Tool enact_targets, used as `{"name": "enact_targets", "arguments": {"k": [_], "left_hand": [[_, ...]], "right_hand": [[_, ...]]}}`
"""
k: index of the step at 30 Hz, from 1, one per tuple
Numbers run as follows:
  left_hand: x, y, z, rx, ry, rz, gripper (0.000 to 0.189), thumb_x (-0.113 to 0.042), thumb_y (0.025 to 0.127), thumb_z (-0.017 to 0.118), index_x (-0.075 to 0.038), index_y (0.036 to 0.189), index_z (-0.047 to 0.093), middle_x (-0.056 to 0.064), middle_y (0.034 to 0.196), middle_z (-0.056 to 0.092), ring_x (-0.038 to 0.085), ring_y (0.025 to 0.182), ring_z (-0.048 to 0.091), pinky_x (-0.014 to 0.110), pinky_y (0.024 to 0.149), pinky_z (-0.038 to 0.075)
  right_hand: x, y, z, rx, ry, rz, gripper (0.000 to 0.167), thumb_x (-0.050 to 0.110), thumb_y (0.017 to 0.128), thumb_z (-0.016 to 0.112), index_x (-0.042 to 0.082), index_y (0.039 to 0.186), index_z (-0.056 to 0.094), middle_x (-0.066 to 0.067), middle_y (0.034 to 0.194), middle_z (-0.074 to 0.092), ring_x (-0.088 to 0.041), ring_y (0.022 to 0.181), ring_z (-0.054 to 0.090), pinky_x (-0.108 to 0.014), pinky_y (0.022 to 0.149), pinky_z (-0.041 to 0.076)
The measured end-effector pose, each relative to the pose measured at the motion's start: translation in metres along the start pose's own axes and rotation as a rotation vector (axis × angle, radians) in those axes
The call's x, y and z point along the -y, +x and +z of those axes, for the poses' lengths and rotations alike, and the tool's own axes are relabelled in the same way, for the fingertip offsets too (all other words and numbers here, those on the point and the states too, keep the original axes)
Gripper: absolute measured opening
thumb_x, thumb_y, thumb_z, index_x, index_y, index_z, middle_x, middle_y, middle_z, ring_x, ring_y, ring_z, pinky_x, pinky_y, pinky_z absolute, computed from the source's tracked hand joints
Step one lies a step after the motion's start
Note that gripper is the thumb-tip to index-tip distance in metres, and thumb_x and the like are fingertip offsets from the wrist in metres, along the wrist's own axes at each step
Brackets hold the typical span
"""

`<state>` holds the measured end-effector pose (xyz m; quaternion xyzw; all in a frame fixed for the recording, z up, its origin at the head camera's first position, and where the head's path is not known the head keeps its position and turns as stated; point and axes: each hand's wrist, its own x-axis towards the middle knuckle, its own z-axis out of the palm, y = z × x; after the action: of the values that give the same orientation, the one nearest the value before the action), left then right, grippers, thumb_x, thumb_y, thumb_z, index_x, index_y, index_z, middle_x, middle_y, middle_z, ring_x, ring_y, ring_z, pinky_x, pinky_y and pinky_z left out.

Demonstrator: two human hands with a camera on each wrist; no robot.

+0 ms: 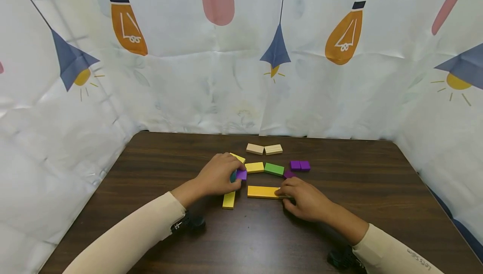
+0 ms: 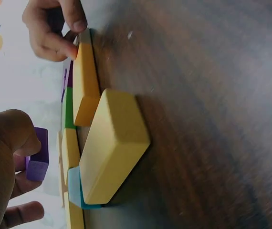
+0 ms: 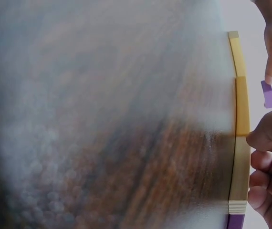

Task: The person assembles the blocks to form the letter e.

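My left hand [image 1: 219, 173] pinches a small purple block [image 2: 38, 157] between thumb and fingers, raised above the tabletop in the left wrist view. Beneath that hand lie a teal block [image 2: 75, 188] and a yellow block [image 2: 112, 143], whose near end juts toward me. My right hand [image 1: 305, 198] has curled fingers and thumb at a pale wooden block [image 3: 241, 167], which sits end to end with a long orange block [image 1: 262, 192]. The thumb tip is right at the joint between these two. Most of the pale block is hidden under the hand in the head view.
Behind the orange block, a yellow block [image 1: 254, 167], a green block [image 1: 274, 169] and a dark purple block [image 1: 289, 174] form a curved row. Two purple blocks [image 1: 299, 166] lie to the right. Two pale wooden blocks [image 1: 255, 148] lie farther back on the brown table [image 1: 170, 148].
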<state>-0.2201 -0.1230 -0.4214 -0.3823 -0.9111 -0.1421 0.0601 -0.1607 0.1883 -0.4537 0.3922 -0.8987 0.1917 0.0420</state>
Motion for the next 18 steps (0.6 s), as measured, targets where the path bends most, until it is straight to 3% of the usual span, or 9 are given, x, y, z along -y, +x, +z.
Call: {"name": "enact_targets", "arguments": {"k": [5,18], "left_hand": [[-0.006,-0.005,0.002,0.022,-0.004,0.001,0.027,-0.025,0.083,0.075,-0.016,0.108,0.074,-0.004,0.101,0.070,0.021,0.101,0.058,0.050,0.097,0.045],[-0.012,-0.016,0.012,-0.011,0.041,0.059,0.022,-0.026,0.080,0.077,-0.019,0.101,0.073,-0.005,0.100,0.066,0.023,0.103,0.058,0.048,0.097,0.045]], "right_hand": [[-0.001,0.000,0.000,-0.005,-0.005,-0.002,0.024,0.009,0.090,0.073,0.013,0.114,0.076,0.002,0.110,0.063,-0.011,0.098,0.057,-0.035,0.083,0.055],[-0.001,0.000,0.001,-0.019,-0.005,-0.012,0.024,0.008,0.090,0.074,0.012,0.114,0.076,0.001,0.110,0.064,-0.012,0.099,0.058,-0.037,0.085,0.055]]}}
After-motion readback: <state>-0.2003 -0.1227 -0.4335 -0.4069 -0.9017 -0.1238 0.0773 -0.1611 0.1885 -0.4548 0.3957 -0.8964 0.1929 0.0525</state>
